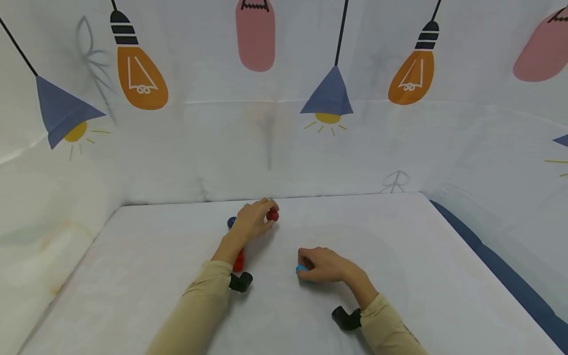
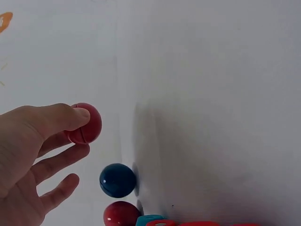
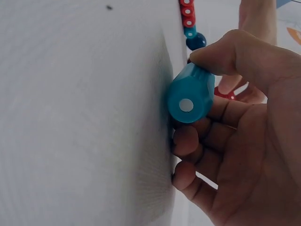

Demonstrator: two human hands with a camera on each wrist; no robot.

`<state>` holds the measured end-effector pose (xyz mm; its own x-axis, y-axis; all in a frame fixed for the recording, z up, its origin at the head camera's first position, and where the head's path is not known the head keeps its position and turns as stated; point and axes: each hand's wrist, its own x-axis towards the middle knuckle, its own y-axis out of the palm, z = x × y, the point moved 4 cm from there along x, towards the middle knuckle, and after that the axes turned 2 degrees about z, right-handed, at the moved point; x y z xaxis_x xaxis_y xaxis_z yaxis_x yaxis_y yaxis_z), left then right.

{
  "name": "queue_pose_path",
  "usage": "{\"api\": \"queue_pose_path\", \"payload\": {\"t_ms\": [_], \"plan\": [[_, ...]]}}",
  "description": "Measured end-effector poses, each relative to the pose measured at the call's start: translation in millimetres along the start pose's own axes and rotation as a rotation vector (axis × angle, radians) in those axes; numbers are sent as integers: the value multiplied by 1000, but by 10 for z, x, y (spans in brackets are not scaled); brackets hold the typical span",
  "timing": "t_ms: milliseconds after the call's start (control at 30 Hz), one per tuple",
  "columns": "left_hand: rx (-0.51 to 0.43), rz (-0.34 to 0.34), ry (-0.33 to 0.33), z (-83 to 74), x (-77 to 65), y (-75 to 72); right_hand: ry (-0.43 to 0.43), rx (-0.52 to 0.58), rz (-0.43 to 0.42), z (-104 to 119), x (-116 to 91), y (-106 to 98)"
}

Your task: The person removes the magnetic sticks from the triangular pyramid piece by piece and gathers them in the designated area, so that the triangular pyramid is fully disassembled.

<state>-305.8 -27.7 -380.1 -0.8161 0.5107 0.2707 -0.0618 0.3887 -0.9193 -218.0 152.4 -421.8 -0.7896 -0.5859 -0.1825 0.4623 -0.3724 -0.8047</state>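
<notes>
My left hand (image 1: 253,220) pinches a red ball (image 2: 89,127) with a seam round it, between thumb and fingers. In the left wrist view the ball is held off the white table. Below it sit a dark blue ball (image 2: 117,181) and a second red ball (image 2: 121,214), close together. My right hand (image 1: 326,265) grips a teal plastic cylinder (image 3: 190,94) with a white dot on its end, low over the table. Its thumb lies along the top; the fingers curl behind it. In the head view the left forearm partly covers the red pieces (image 1: 238,261).
Red cylinders (image 3: 187,12) with white dots and a teal one (image 3: 190,32) form a row beside the dark blue ball. Black bent fittings (image 1: 241,282) sit by both sleeves. A printed white cloth (image 1: 275,148) hangs behind the white table (image 1: 377,231).
</notes>
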Motion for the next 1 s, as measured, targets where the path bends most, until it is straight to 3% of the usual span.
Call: {"api": "queue_pose_path", "payload": {"t_ms": [233,433,633,867,1000], "plan": [[5,59,-50,162,106,92,16,11,16,7,-8,28],[50,87,-41,259,173,150,24,4,15,9,-16,18],[29,132,-63,309,192,211,36,10,24,-14,-27,-20],[21,105,-86,319,117,166,37,53,38,-22,-51,-58],[-1,47,-100,291,21,88,31,72,42,-18,-74,-71]]}}
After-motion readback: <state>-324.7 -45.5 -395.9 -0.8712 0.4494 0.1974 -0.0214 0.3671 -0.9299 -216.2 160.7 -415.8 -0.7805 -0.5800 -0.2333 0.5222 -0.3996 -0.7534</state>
